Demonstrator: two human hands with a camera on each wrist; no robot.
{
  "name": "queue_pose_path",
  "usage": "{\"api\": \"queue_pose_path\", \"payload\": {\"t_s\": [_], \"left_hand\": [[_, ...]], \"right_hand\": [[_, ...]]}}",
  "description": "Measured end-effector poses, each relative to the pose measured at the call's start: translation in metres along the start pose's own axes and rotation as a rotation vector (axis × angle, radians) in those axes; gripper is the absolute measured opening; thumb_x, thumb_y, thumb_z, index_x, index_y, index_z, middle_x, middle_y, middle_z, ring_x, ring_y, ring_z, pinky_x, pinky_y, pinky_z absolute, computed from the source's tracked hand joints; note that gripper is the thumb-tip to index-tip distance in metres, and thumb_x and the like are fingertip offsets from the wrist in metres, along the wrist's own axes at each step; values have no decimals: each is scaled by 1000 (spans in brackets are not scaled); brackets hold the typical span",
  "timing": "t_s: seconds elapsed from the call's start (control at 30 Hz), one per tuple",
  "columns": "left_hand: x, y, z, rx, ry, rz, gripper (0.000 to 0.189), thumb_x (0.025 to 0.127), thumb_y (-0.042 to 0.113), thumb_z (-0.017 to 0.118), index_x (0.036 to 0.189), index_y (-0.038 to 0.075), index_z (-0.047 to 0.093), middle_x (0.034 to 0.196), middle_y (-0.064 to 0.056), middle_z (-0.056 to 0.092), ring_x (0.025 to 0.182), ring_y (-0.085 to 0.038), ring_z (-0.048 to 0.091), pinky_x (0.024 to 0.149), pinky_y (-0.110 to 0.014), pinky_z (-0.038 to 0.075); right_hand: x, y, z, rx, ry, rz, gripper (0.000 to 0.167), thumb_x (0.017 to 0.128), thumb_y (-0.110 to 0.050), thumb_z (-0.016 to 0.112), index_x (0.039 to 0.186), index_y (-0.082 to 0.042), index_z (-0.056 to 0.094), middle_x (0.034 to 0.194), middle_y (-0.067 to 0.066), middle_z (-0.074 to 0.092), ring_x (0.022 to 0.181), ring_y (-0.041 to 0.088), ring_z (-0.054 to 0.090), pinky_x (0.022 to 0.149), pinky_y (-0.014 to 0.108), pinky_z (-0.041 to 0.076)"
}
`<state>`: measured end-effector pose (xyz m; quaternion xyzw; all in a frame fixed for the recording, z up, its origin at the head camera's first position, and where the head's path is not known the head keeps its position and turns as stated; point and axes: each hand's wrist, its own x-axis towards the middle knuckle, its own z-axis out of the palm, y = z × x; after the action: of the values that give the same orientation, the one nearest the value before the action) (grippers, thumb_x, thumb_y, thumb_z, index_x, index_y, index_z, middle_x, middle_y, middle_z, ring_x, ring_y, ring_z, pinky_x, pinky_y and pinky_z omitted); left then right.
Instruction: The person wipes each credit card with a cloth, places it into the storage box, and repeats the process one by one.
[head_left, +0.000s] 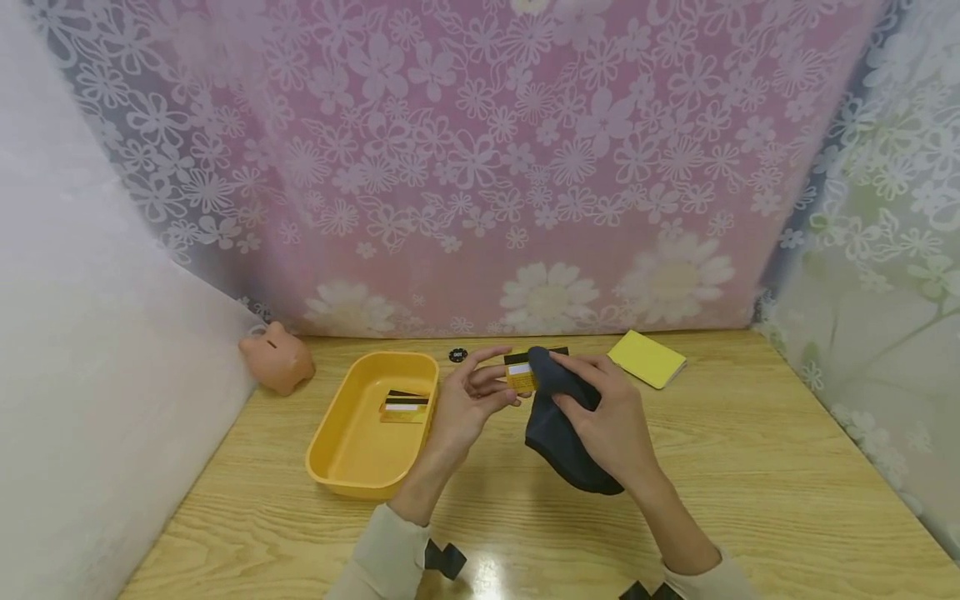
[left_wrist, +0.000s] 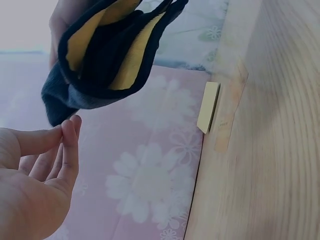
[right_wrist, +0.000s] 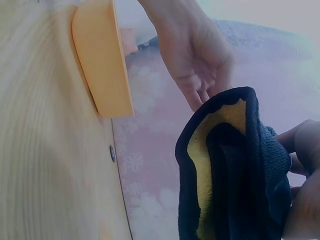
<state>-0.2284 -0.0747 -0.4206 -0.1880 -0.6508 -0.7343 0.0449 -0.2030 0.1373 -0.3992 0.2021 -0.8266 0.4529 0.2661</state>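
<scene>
My right hand [head_left: 618, 421] grips a folded dark blue cloth [head_left: 562, 446] with black edging, held above the table. In the left wrist view the cloth [left_wrist: 145, 55] shows its yellow reverse side. My left hand [head_left: 461, 408] is raised beside it, fingers loosely bent. In the left wrist view the left thumb and fingertips are close to the cloth's lower corner; whether they touch it I cannot tell. Behind the hands in the head view is a gold card [head_left: 519, 379] with a black stripe and white strip. Another striped card [head_left: 558, 350] is partly hidden by the cloth.
A yellow tray [head_left: 322, 442] with striped gold cards [head_left: 405, 410] in it stands left of my left hand. Farther left is an orange piggy bank [head_left: 277, 360]. A black round chip [head_left: 458, 355] lies near the back edge, and a yellow notebook [head_left: 647, 359] at the back right.
</scene>
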Motion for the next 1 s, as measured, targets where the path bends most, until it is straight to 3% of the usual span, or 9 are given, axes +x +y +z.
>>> {"api": "queue_pose_path", "payload": {"t_s": [0.07,0.27,0.43,0.6,0.7,0.83,0.9,1.0], "left_hand": [[1,1,-1,-1,4,7,56,93,-4,73,145,11,60,119,-17,74,99,-40,72,90,-52,62],[1,2,-4,-15,2,28,56,93,-4,73,145,11,60,112,-12,76,88,-20,74,89,-53,61],[2,0,-5,-31,9,25,55,94,-6,72,144,16,62,107,-8,76,84,-21,75,90,-51,62],[2,-1,-7,-27,6,24,57,94,-6,72,145,15,61,110,-15,75,85,-23,76,91,-51,61],[2,0,-7,-17,4,20,57,94,-5,72,145,16,61,113,-19,74,86,-20,75,91,-48,62],[2,1,-5,3,12,15,55,94,-3,73,143,21,63,116,-20,73,88,-19,75,90,-45,63],[1,2,-4,19,5,16,55,94,-2,73,144,19,62,119,-20,73,90,-20,75,90,-45,63],[0,2,-1,45,-24,17,57,95,0,73,147,17,59,125,-20,71,97,-22,75,92,-44,62]], "right_hand": [[2,2,-4,-8,13,9,56,83,9,81,134,-14,73,121,12,65,114,34,61,91,55,57],[5,9,-17,-50,58,42,56,84,7,80,135,-14,72,119,14,65,111,35,60,88,56,56],[7,16,-29,-75,90,79,55,86,6,80,136,-14,71,121,17,64,112,38,60,89,59,55],[9,16,-38,-65,116,89,56,86,4,80,137,-17,71,126,15,63,116,38,60,92,56,54],[8,11,-36,-34,108,46,57,85,4,81,137,-20,71,126,11,64,115,33,62,93,37,54],[5,2,-23,-2,72,-60,59,82,7,84,135,-19,73,123,8,66,113,28,62,92,12,46],[3,-1,-15,-2,43,-106,60,81,7,85,134,-18,73,123,7,66,114,26,62,95,13,48],[-2,-5,-3,0,-7,-138,60,80,7,86,133,-17,73,124,6,66,116,26,61,96,31,56]]}}
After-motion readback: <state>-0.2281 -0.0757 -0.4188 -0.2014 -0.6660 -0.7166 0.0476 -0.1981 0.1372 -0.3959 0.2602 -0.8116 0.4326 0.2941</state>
